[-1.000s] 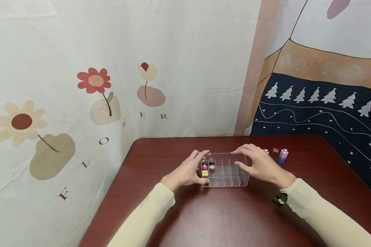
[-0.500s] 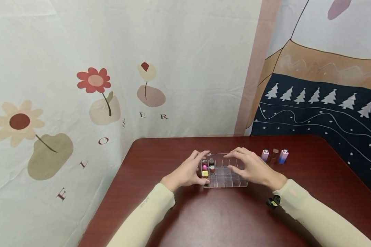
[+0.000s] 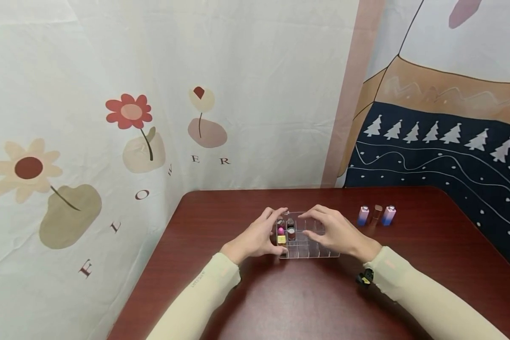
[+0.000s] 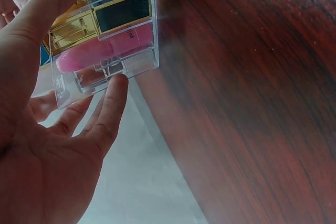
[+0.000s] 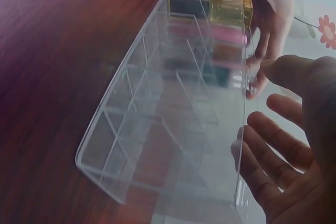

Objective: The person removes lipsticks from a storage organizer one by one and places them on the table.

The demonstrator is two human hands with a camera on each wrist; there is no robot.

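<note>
On the red-brown table (image 3: 255,302), a clear divided box (image 3: 309,249) lies with its long axis running left to right between the hands. The left hand (image 3: 257,239) grips the left end, thumb on the near side and fingers on the far side. The right hand (image 3: 340,232) arches over the box, thumb and fingers spread apart with nothing seen between them; whether its fingertips touch the wall I cannot tell. Beyond its wrist and to the right, a brown lipstick (image 3: 377,215) stands upright between two pink-and-blue lipsticks (image 3: 388,216), away from the side the fingers point to, so a reach there would favour this nearer hand, swung outward. A gold-capped lipstick (image 3: 281,240) and a pink lipstick (image 3: 281,231) sit in the box's leftmost column, beside the left hand.
</note>
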